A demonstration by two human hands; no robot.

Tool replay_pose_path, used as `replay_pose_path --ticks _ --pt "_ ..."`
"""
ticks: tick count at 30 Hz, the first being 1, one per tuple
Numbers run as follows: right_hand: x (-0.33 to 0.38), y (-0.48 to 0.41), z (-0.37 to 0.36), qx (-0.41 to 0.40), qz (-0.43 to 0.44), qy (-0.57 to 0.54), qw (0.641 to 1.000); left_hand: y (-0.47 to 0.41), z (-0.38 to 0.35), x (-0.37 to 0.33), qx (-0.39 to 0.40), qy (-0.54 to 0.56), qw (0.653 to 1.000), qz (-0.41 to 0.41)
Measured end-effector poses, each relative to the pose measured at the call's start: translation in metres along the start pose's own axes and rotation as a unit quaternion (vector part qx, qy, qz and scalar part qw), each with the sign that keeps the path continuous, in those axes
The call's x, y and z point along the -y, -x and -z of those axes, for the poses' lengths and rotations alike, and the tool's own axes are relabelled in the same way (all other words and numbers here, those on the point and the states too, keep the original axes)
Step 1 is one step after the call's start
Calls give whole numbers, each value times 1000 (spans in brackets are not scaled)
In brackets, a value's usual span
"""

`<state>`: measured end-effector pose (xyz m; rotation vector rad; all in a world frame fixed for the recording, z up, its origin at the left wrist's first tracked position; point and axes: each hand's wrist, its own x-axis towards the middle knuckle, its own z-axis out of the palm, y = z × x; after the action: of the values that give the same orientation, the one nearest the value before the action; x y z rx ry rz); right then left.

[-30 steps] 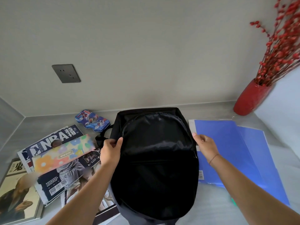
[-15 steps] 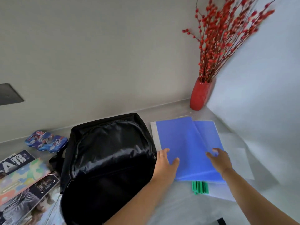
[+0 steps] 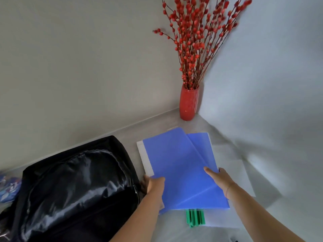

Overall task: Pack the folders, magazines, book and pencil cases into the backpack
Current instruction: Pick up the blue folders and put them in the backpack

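A person's two bare forearms reach forward over a pale grey tabletop (image 3: pixel 174 229) set into a corner of light walls. The left hand (image 3: pixel 153 186) grips the near left edge of a blue folder (image 3: pixel 180 168), its thumb lying on top of the cover and its fingers tucked underneath. The right hand (image 3: pixel 218 179) holds the folder's right edge in the same way, thumb resting on the blue cover and the other fingers curled behind and out of sight. A second blue folder (image 3: pixel 204 145) lies under the first, fanned out slightly to the right, and a white strip shows along the top folder's left side. Beneath the folders sit a clear plastic sleeve (image 3: pixel 232 172) and a green ridged clip or spine (image 3: pixel 194 218) that pokes out from the near edge. Just to the left of the folders, touching the left hand, a black backpack (image 3: pixel 78 186) lies flat with its main compartment unzipped; only shiny black lining shows inside. At the far left edge, a blue printed pencil case (image 3: pixel 8 188) is partly cut off and blurred. In the back corner stands a red vase (image 3: pixel 189 103) holding tall branches of red berries (image 3: pixel 194 37).
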<state>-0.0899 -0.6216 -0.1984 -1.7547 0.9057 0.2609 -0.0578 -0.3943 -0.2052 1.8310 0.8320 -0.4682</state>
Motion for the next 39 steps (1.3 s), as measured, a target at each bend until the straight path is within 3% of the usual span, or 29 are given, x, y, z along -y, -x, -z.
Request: replay_pose_path --ticks 5,8,11,15,17,20,22,26,32,39 --pt "5 0 2 67 13 -63 996 8 -15 7 29 7 998 -52" --pt "2 2 15 155 -4 -137 978 2 -14 7 47 59 996 -43" --pt "-13 3 25 206 30 -186 960 -1 -13 3 55 42 995 -71" --pt "-27 11 36 242 70 -247 936 -2 4 -16 180 216 958 -58" --pt "-18 16 44 260 93 -223 935 -1 19 -26 278 250 926 -58" --pt "10 20 55 259 137 -78 953 -1 38 -38 329 237 908 -105" --pt "31 25 58 235 151 -6 960 1 46 -44 334 233 903 -135" --pt "61 34 52 160 201 19 966 14 60 -59 323 220 900 -192" --pt "71 47 39 128 257 -200 937 38 59 -75 218 115 944 -219" --pt "51 50 33 151 236 -190 941 38 58 -62 228 131 946 -192"
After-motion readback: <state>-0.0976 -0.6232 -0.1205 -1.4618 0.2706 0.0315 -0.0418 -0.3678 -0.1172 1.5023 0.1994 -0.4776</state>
